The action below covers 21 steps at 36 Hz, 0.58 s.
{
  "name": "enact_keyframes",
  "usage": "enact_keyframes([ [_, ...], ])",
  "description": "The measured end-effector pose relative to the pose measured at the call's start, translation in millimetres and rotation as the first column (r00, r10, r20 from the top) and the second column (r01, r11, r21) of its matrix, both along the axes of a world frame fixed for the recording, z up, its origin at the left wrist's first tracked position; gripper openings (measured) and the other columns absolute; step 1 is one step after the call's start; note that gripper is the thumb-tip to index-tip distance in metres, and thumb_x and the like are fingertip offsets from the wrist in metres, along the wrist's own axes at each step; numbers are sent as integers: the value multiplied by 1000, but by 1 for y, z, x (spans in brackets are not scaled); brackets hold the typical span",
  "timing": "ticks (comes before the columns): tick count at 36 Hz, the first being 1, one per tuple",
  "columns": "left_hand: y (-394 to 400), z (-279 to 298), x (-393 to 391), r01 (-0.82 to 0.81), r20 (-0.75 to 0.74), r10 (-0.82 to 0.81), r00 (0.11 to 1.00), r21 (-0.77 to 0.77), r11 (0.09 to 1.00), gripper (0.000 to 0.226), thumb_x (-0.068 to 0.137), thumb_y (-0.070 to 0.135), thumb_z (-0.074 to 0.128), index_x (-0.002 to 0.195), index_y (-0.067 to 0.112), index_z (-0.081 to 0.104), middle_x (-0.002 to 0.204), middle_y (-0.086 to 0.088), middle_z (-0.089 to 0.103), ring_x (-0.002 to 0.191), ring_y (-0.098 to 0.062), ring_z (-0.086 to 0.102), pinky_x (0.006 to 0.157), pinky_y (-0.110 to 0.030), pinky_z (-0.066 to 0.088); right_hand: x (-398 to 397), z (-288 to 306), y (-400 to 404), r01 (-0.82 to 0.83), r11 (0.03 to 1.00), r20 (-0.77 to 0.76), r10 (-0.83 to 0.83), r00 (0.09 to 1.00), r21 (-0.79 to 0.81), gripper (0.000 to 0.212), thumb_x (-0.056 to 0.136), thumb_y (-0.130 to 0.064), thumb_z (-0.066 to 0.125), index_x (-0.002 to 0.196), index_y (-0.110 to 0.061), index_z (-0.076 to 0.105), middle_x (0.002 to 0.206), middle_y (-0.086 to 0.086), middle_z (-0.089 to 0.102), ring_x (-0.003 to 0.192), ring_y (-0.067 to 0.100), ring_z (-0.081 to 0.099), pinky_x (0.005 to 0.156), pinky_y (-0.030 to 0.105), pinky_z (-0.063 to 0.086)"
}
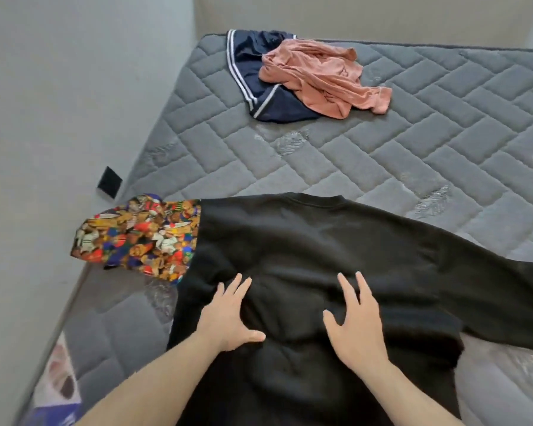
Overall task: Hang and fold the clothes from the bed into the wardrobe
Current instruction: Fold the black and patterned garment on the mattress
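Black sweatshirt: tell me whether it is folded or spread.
Spread. The black sweatshirt lies flat on the mattress, collar and one sleeve laid out.

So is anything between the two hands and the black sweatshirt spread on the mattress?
Nothing visible: the left hand and right hand lie open, flat on the black sweatshirt. The wardrobe is out of view.

I see both bare forearms reaching forward from the bottom edge. My left hand (228, 321) lies palm down, fingers straight, thumb out. My right hand (359, 327) matches it, fingers spread flat.
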<state>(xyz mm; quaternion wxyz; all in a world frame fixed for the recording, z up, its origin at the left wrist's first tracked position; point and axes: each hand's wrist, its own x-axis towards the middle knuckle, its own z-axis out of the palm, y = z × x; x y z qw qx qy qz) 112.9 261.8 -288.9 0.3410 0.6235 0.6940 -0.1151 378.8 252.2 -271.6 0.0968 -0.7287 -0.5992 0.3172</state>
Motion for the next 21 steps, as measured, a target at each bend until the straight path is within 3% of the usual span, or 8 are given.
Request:
enact_keyframes([
  [3, 2, 8, -50, -258, 186, 226, 956, 169, 951, 85, 73, 66, 72, 146, 45, 33, 149, 23, 37, 128, -8, 52, 104, -34, 48, -59, -12, -3, -114, 974, 69, 130, 989, -198, 83, 96, -55, 56, 161, -37, 8, 169, -1, -12, 156, 30, -2, 125, 48, 15],
  [6, 13, 15, -104, -550, 203, 512, 835, 276, 788, 62, 79, 56, 74, 129, 36, 43, 130, 12, 43, 112, -11, 56, 92, -35, 51, -96, -28, -7, -103, 915, 114, 159, 981, -389, 93, 91, -70, 50, 160, -40, -5, 166, 2, -28, 153, 36, -19, 121, 61, 10],
  [8, 22, 12, -142, -740, 208, 715, 668, 294, 606, 65, 78, 53, 77, 126, 25, 44, 127, 1, 43, 114, -24, 56, 95, -42, 49, -106, -39, -12, -100, 893, 165, 190, 968, -439, 104, 85, -80, 47, 156, -40, -18, 161, 4, -38, 150, 39, -27, 119, 65, 7],
  [11, 37, 7, -194, -928, 240, 901, 362, 180, 326, 85, 72, 58, 81, 133, 12, 43, 138, -11, 44, 123, -33, 52, 102, -45, 45, -109, -53, -14, -96, 891, 221, 213, 952, -444, 112, 79, -87, 44, 152, -42, -28, 158, 4, -43, 149, 40, -30, 118, 67, 9],
  [13, 49, 6, -217, -991, 327, 935, 135, 27, 133, 97, 68, 59, 84, 141, 9, 43, 140, -12, 49, 123, -32, 53, 100, -47, 52, -109, -58, -13, -93, 890, 246, 222, 944, -447, 113, 77, -89, 43, 151, -44, -30, 158, 4, -43, 149, 40, -29, 118, 67, 10],
  [15, 61, 4, -232, -988, 438, 897, -58, -155, 11, 99, 67, 54, 86, 146, 12, 44, 140, -8, 55, 122, -28, 56, 93, -47, 57, -109, -59, -13, -91, 887, 268, 232, 935, -452, 113, 76, -90, 43, 150, -45, -30, 158, 3, -43, 150, 39, -28, 118, 66, 11],
  [18, 77, -1, -245, -953, 538, 813, -223, -295, -67, 100, 69, 46, 90, 149, 12, 39, 139, -7, 57, 117, -26, 61, 86, -42, 57, -112, -59, -11, -80, 886, 293, 235, 927, -457, 114, 75, -90, 45, 150, -46, -29, 160, 2, -40, 151, 38, -26, 119, 65, 12],
  [21, 88, -4, -256, -930, 556, 772, -307, -347, -121, 88, 72, 45, 88, 142, 12, 47, 127, -6, 66, 98, -21, 68, 74, -33, 57, -113, -59, -10, -73, 885, 313, 239, 919, -460, 114, 75, -90, 47, 151, -47, -28, 160, 1, -39, 151, 38, -24, 119, 64, 13],
])
